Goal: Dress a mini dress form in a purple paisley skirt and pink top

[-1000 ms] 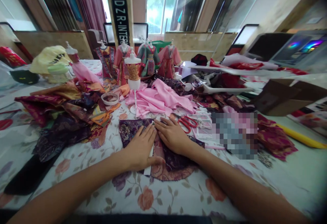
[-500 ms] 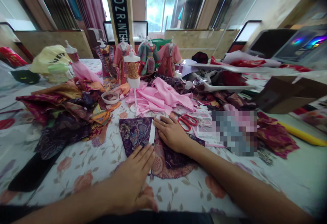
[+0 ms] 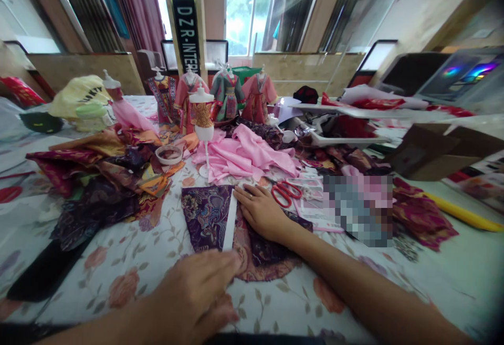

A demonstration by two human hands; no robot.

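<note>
Dark purple patterned fabric (image 3: 207, 213) lies on the table in front of me, with its brownish-pink curved edge turned toward me. A narrow white strip (image 3: 229, 224) runs down it lengthwise. My right hand (image 3: 262, 211) rests flat on the fabric, its fingertips beside the strip's upper end, a ring on one finger. At the strip's lower end is my left hand (image 3: 200, 284), smeared by motion, with its fingers stretched out; whether it touches the strip I cannot tell. Red-handled scissors (image 3: 286, 194) lie just beyond my right hand.
A small white dress form (image 3: 205, 131) stands ahead beside pink cloth (image 3: 248, 153). Several dressed miniature forms stand behind it. A heap of brocade scraps (image 3: 106, 171) with a roll of tape (image 3: 169, 154) lies left. At right are a cardboard box (image 3: 425, 150) and a white tray (image 3: 350, 139).
My left hand has slid down the strip toward me, leaving more of the strip showing. My right hand stays on the fabric. The camera view has shifted slightly.
</note>
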